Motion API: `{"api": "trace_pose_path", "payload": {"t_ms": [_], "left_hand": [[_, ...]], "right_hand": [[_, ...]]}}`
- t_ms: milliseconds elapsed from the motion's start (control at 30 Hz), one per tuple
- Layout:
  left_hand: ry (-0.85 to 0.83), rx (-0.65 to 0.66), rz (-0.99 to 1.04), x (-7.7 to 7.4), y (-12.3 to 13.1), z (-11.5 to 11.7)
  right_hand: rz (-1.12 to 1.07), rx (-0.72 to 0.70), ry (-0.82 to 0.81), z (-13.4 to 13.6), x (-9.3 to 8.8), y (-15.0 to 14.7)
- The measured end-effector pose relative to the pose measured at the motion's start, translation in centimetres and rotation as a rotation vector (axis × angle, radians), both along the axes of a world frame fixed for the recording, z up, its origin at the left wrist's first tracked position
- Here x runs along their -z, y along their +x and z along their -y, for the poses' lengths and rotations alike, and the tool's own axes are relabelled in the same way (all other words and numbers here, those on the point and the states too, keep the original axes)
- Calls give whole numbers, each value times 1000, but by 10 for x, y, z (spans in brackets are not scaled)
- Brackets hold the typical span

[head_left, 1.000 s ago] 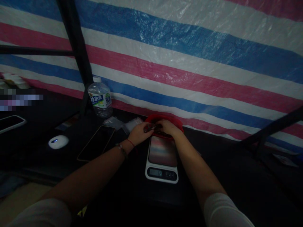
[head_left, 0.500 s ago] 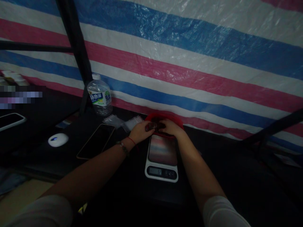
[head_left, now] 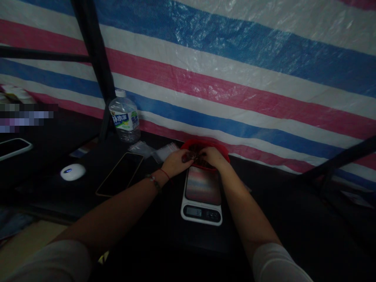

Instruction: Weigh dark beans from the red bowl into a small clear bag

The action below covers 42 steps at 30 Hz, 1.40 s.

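At the far edge of the black table, a red bowl (head_left: 223,149) holds dark brown pieces that I cannot name. My left hand (head_left: 175,161) is closed at its near left rim, pinching what looks like a small clear plastic bag (head_left: 188,157), its glossy surface reddish over the bowl. Inside the bowl, my right hand (head_left: 213,156) has its fingers curled down among the dark pieces; what they grip is hidden. A white kitchen scale (head_left: 202,192) lies between my forearms, just in front of the bowl, with its display lit.
Left of the bowl lie several clear zip bags (head_left: 155,152) and a dark phone (head_left: 122,174). Behind them stands a clear plastic bottle (head_left: 125,121). A white rounded device (head_left: 73,172) and another phone (head_left: 14,148) are further left. A striped tarp (head_left: 235,86) hangs behind the table.
My right hand has shifted slightly within the bowl, and more of the dark pieces shows between my hands. My left hand keeps its pinch at the rim.
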<state>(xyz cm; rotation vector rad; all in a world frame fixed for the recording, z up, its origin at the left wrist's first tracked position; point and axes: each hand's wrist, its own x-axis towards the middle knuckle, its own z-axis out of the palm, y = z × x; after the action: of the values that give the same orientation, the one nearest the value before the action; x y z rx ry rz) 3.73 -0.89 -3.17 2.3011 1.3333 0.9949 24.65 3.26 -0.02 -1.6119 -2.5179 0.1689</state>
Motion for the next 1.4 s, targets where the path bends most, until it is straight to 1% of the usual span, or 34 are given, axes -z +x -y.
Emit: {"api": "trace_pose_path", "payload": {"t_ms": [100, 167, 267, 333, 433, 567, 767, 867, 967, 1067, 1133, 1200, 1267, 1333, 1400], "left_hand": [[-17, -17, -24, -1, 1, 1], [-19, -22, -37, -1, 2, 1], [-9, -19, -47, -1, 3, 1], [-1, -5, -49, 0, 3, 0], [6, 12, -37, 1, 4, 0], [-8, 2, -26, 1, 5, 0], [-9, 4, -5, -1, 5, 1], [5, 16, -4, -1, 5, 1], [16, 34, 0, 0, 5, 2], [35, 50, 51, 1, 5, 2], [58, 47, 107, 2, 5, 2], [66, 27, 140, 2, 5, 1], [39, -10, 157, 2, 4, 1], [22, -51, 174, 1, 3, 2], [45, -69, 187, -1, 2, 3]], "right_hand": [[-87, 11, 38, -2, -3, 2], [-204, 1, 58, 0, -7, 0], [-416, -35, 55, 8, -17, -7], [-494, -78, 29, 15, -23, -15], [-470, -148, 5, 24, -30, -25], [-431, -215, -45, 30, -34, -32], [-504, -221, -102, 32, -34, -32], [-483, -217, -58, 33, -35, -33], [-478, -246, 5, 34, -36, -35], [-474, -267, 85, 33, -40, -34], [-459, -220, 151, 31, -41, -31], [-398, -136, 196, 27, -41, -24], [-249, -66, 154, 23, -37, -15], [-53, 1, -2, 20, -30, -8], [100, 70, -176, 18, -21, -2]]}}
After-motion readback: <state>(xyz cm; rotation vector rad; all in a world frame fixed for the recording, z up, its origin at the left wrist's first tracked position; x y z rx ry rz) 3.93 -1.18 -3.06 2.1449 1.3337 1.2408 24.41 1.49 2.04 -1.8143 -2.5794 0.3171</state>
